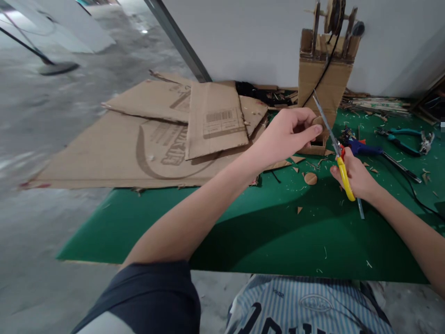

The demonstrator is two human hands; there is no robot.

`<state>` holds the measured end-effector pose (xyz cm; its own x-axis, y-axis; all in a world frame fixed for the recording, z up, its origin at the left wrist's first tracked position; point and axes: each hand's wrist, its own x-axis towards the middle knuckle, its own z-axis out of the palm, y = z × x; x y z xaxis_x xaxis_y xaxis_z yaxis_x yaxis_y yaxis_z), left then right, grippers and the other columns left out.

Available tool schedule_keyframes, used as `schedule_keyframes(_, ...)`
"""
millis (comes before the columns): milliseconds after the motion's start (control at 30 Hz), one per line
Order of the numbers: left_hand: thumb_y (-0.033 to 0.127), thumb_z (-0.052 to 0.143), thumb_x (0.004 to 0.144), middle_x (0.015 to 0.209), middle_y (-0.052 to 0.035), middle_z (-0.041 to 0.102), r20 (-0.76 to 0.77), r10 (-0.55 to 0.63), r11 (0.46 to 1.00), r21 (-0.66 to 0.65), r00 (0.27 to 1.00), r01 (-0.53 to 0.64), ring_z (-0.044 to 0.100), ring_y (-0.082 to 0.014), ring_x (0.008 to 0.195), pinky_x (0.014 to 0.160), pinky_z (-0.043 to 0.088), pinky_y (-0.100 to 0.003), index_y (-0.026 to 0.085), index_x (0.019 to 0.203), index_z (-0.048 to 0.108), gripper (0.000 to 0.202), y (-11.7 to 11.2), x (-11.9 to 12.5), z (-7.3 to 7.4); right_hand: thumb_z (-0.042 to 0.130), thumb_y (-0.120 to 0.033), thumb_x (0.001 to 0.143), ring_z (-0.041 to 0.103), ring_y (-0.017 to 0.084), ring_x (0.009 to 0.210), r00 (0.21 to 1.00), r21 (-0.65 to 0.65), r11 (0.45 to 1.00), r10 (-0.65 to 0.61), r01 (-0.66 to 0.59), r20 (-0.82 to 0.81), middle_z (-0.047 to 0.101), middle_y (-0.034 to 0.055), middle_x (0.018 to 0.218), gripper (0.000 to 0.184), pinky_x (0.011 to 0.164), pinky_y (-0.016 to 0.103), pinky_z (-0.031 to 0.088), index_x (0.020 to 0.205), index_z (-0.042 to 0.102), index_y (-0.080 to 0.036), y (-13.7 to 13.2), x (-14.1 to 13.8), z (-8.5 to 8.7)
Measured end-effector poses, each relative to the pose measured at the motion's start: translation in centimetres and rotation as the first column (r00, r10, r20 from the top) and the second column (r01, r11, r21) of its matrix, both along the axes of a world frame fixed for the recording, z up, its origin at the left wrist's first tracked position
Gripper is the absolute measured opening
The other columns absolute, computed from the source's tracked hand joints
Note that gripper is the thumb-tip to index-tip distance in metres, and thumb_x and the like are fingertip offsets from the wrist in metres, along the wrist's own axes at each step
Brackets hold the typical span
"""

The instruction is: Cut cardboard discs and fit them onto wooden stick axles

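My right hand [359, 174] is wrapped round a pair of scissors [345, 180] with yellow and red handles. The blades point up and away, beside the fingertips of my left hand [290, 131]. Pinched in that left hand is a small piece of cardboard [317, 121], mostly hidden by the fingers; whether the blades touch it I cannot tell. Just behind stands a tall cardboard structure [321, 81] with a wheel on top and a black cord hanging down its front. A small cardboard disc [310, 178] lies on the green table below my hands.
Large flattened cardboard sheets [100, 155] cover the table's left side and overhang its edge. To the right lie a blue glue gun [365, 148] with a cord and teal-handled pliers [405, 139]. Cardboard scraps [278, 165] are scattered on the green table [271, 241]; a wall rises behind.
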<state>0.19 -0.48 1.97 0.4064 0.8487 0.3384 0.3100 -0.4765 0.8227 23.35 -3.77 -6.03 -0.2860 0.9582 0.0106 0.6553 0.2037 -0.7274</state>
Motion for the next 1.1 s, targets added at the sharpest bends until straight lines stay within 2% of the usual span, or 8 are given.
schedule_keyframes(133, 0.017, 0.061, 0.094, 0.064, 0.0014, 0.058, -0.037, -0.016, 1.0, 0.014, 0.999, 0.016, 0.055, -0.0086, 0.057, 0.053, 0.042, -0.022, 0.018, 0.072, 0.054, 0.024, 0.2, -0.3, 0.1, 0.063, -0.056, 0.086, 0.052, 0.018, 0.054, 0.998, -0.032, 0.999, -0.022, 0.024, 0.05, 0.054, -0.0039, 0.069, 0.044, 0.052, 0.03, 0.035, 0.098, 0.032, -0.028, 0.3, 0.1, -0.2)
schedule_keyframes(300, 0.02, 0.064, 0.094, 0.064, 0.0009, 0.058, -0.037, -0.033, 0.999, 0.017, 0.999, 0.034, 0.056, -0.0099, 0.058, 0.055, 0.045, -0.025, 0.019, 0.071, 0.054, 0.025, 0.7, -0.5, -0.2, 0.059, -0.049, 0.088, 0.052, 0.018, 0.053, 0.996, -0.009, 1.0, -0.022, 0.023, 0.083, 0.052, -0.0051, 0.064, 0.036, 0.052, 0.031, 0.034, 0.095, 0.031, -0.027, 0.4, -0.1, -0.1)
schedule_keyframes(533, 0.025, 0.064, 0.098, 0.072, 0.0, 0.062, 0.098, -0.014, 0.999, -0.028, 0.995, 0.017, 0.062, -0.011, 0.063, 0.061, 0.053, -0.026, 0.019, 0.078, 0.057, 0.021, 0.9, 0.0, -1.2, 0.059, -0.054, 0.084, 0.047, 0.017, 0.055, 0.99, 0.034, 0.997, -0.079, 0.075, 0.116, 0.049, -0.0048, 0.066, 0.04, 0.054, 0.033, 0.032, 0.092, 0.03, -0.027, 0.3, -0.5, -0.1)
schedule_keyframes(733, 0.031, 0.07, 0.095, 0.067, 0.0011, 0.06, 0.058, -0.031, 0.999, 0.025, 0.998, 0.03, 0.061, -0.0118, 0.061, 0.057, 0.049, -0.026, 0.02, 0.078, 0.06, 0.023, 1.2, -0.3, -1.0, 0.061, -0.064, 0.081, 0.051, 0.019, 0.06, 0.992, 0.026, 0.997, -0.074, 0.072, 0.099, 0.054, -0.0015, 0.071, 0.049, 0.059, 0.034, 0.037, 0.093, 0.032, -0.027, 0.3, -0.8, 0.2)
schedule_keyframes(933, 0.024, 0.07, 0.093, 0.062, 0.0018, 0.058, -0.002, -0.01, 0.999, 0.048, 1.0, 0.01, 0.057, -0.011, 0.057, 0.052, 0.044, -0.025, 0.02, 0.073, 0.059, 0.023, 1.0, -0.6, -0.6, 0.059, -0.064, 0.082, 0.05, 0.019, 0.059, 0.983, 0.016, 0.995, -0.097, 0.096, 0.156, 0.052, -0.0008, 0.071, 0.048, 0.059, 0.034, 0.035, 0.094, 0.03, -0.027, 0.4, -0.5, 0.2)
schedule_keyframes(1000, 0.023, 0.071, 0.092, 0.062, 0.0022, 0.058, 0.016, -0.005, 1.0, 0.024, 1.0, 0.005, 0.056, -0.0104, 0.056, 0.052, 0.044, -0.024, 0.02, 0.073, 0.057, 0.024, 0.8, -0.4, -0.6, 0.059, -0.062, 0.082, 0.05, 0.019, 0.059, 0.983, 0.021, 0.995, -0.101, 0.099, 0.154, 0.053, -0.0006, 0.071, 0.047, 0.058, 0.033, 0.035, 0.094, 0.03, -0.027, 0.5, -0.4, 0.0)
schedule_keyframes(1100, 0.02, 0.067, 0.094, 0.067, 0.0029, 0.056, 0.125, 0.017, 0.998, -0.066, 0.992, -0.009, 0.058, -0.0085, 0.056, 0.054, 0.049, -0.022, 0.019, 0.077, 0.055, 0.021, 0.6, 0.3, -0.8, 0.06, -0.061, 0.084, 0.053, 0.019, 0.059, 0.987, 0.027, 0.994, -0.112, 0.109, 0.112, 0.056, -0.0003, 0.071, 0.046, 0.057, 0.033, 0.037, 0.094, 0.03, -0.027, 0.6, -0.4, -0.3)
